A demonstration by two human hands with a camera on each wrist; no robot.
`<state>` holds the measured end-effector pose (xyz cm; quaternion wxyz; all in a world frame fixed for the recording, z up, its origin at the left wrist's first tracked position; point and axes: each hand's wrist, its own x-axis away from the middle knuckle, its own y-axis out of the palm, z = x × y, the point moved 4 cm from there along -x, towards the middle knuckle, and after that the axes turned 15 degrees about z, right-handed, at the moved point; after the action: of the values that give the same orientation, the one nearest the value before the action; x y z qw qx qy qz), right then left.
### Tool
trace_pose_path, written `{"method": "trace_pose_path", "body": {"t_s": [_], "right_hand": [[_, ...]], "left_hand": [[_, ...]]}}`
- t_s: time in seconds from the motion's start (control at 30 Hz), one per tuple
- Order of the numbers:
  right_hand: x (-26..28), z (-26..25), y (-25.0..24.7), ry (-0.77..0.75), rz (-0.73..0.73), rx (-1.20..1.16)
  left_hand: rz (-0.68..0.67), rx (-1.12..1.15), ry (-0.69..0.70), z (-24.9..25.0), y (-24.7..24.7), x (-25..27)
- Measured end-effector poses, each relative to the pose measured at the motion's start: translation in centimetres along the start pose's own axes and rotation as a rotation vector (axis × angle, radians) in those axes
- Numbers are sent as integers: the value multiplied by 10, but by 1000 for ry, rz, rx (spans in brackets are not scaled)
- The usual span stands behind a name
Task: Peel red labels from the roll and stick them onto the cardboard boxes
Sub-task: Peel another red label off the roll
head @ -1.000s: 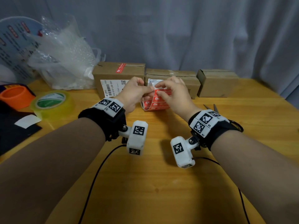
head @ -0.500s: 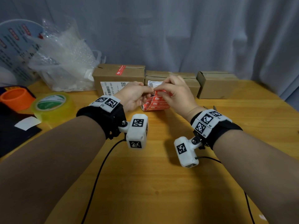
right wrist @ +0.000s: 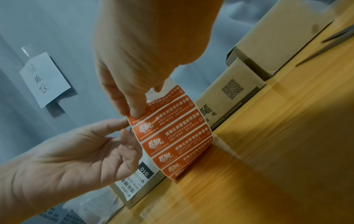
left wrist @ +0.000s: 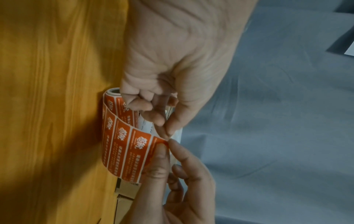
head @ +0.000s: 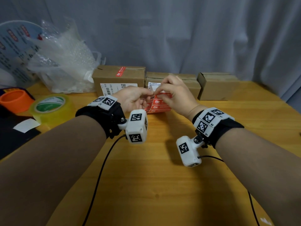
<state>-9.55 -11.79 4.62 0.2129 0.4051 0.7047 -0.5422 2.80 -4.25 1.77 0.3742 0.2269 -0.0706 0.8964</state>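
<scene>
A roll of red labels [head: 158, 103] stands on the wooden table, its strip pulled upward [left wrist: 122, 144] [right wrist: 172, 136]. My left hand [head: 147, 95] pinches the strip's upper edge between thumb and forefinger [left wrist: 168, 130]. My right hand [head: 158, 93] pinches the corner of the topmost red label [right wrist: 134, 112], thumb on its face [left wrist: 161, 151]. Three cardboard boxes line the back: the left box [head: 110, 77] carries a red label [head: 120, 71], the middle box [head: 189, 82] and right box [head: 218, 85] show none on top.
A yellow-green tape roll [head: 51, 106], an orange ring [head: 14, 100] and a bubble-wrap bag [head: 61, 62] sit at the left. Scissors [right wrist: 325, 45] lie on the table, near the right box in the right wrist view. A grey curtain hangs behind the boxes. Cables trail from both wrists.
Both hands have risen slightly, drawing the strip's end up from the roll. The right wrist has drifted to the right. The roll stays in place.
</scene>
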Motion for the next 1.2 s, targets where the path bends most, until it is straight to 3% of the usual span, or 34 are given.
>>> {"method": "trace_pose_path", "body": {"t_s": [0.2, 0.37, 0.67, 0.9, 1.07, 1.2], "right_hand": [[0, 4, 0, 56, -21, -45], [0, 17, -7, 262, 17, -157], [7, 38, -30, 471, 207, -250], [5, 42, -51, 501, 396, -324], [2, 31, -48, 503, 253, -376], [2, 22, -45, 480, 201, -377]], "left_hand": [[76, 4, 57, 0, -2, -3], [227, -84, 183, 7, -5, -9], [514, -381, 435, 7, -20, -12], [519, -538, 484, -8, -34, -10], [423, -653, 672, 10, -17, 8], [378, -575, 869, 32, -4, 24]]}}
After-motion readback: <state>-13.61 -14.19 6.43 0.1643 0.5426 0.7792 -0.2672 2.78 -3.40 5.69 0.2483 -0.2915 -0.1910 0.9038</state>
